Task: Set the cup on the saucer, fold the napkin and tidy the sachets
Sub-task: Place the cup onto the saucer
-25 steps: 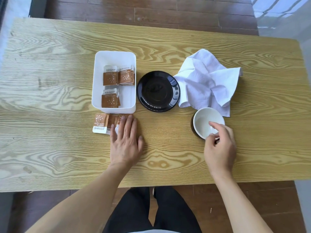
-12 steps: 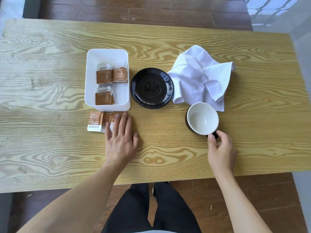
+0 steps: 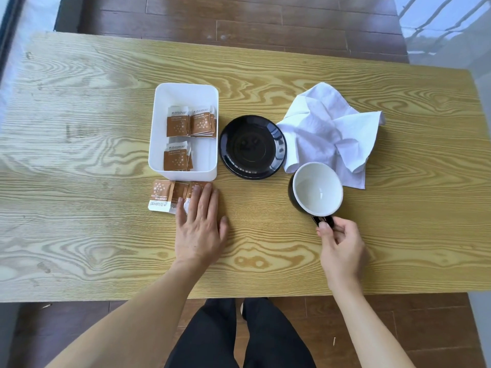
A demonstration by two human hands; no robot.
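A black cup (image 3: 316, 191) with a white inside stands on the wooden table (image 3: 79, 235), right of the empty black saucer (image 3: 252, 147). My right hand (image 3: 341, 248) pinches the cup's handle from the near side. A crumpled white napkin (image 3: 332, 128) lies behind the cup, touching the saucer's right rim. Several brown sachets (image 3: 166, 195) lie loose on the table in front of a white box (image 3: 183, 94), which holds more sachets (image 3: 190, 124). My left hand (image 3: 200, 224) rests flat with its fingertips on the loose sachets.
The table's near edge runs just above my legs in dark trousers. Dark wood floor shows beyond the far edge. Bare tabletop stretches to the left of the box and to the right of the napkin.
My right hand has moved from the cup's rim to its handle and now pinches it. The cup seems slightly raised or tilted. My left hand has stayed on the sachets.
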